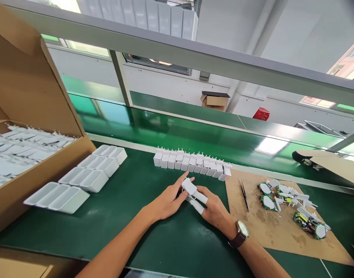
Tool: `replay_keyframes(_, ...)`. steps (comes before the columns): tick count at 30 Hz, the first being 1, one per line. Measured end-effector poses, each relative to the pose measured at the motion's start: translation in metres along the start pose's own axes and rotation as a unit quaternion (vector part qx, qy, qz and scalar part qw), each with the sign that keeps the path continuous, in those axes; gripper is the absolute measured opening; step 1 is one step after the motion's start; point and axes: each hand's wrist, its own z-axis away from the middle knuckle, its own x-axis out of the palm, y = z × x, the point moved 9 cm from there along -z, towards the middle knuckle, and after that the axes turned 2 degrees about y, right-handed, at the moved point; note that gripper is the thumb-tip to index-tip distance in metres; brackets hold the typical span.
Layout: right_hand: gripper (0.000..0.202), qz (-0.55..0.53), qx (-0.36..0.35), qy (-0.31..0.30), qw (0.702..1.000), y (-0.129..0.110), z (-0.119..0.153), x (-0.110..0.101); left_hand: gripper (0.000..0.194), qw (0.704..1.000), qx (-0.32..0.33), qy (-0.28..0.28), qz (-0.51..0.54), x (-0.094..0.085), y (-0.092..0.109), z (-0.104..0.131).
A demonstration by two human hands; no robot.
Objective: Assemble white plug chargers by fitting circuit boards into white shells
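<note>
Between my two hands, over the green table, is a small white plastic part [189,186] with a flat rounded face. My left hand [171,199] grips it from the left, thumb and fingers closed on its edge. From the right, my right hand [213,206] pinches the same part; white covers sit on its fingertips and a watch is on the wrist. What lies beneath the part is mostly hidden by the fingers. Just beyond my hands stands a row of white plastic housings [191,162] with thin prongs pointing up.
Left are white open trays [92,179] and a cardboard box [87,144] of white parts. Right, a brown board [258,227] bears tweezers [244,195] and several green circuit boards [308,224] with white pieces. A green conveyor [194,129] and metal rail [177,48] run behind.
</note>
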Motion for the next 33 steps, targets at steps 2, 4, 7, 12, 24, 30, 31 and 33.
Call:
replay_keyframes(2,0.05,0.021,-0.018,-0.004,1.0,-0.003,-0.003,0.001,0.074,1.0,0.013,-0.012,-0.006,0.0,0.003,0.002)
replay_keyframes(4,0.051,0.029,-0.024,0.0,0.999,-0.005,-0.008,0.001,0.078,0.999,0.026,-0.011,-0.02,-0.001,0.005,0.004)
replay_keyframes(7,0.05,0.031,-0.022,0.018,0.999,-0.006,-0.014,0.0,0.083,0.997,0.052,0.007,-0.057,-0.004,0.007,0.005)
replay_keyframes(12,0.043,0.024,-0.031,0.084,0.996,-0.013,-0.017,-0.014,0.095,0.989,0.095,0.051,-0.105,-0.011,0.01,0.007)
replay_keyframes(24,0.038,0.03,-0.033,0.082,0.996,-0.012,-0.009,-0.017,0.096,0.983,0.102,0.054,-0.141,-0.01,0.01,0.008)
replay_keyframes(30,0.03,0.026,-0.015,0.038,0.999,-0.007,-0.006,-0.01,0.082,0.957,0.228,0.118,-0.134,-0.016,0.033,0.015)
replay_keyframes(31,0.028,0.025,-0.01,0.023,0.999,-0.005,-0.005,-0.005,0.078,0.952,0.237,0.121,-0.155,-0.015,0.036,0.015)
replay_keyframes(33,0.031,0.026,-0.004,0.02,0.999,-0.002,-0.003,-0.001,0.067,0.942,0.236,0.13,-0.199,-0.013,0.037,0.014)
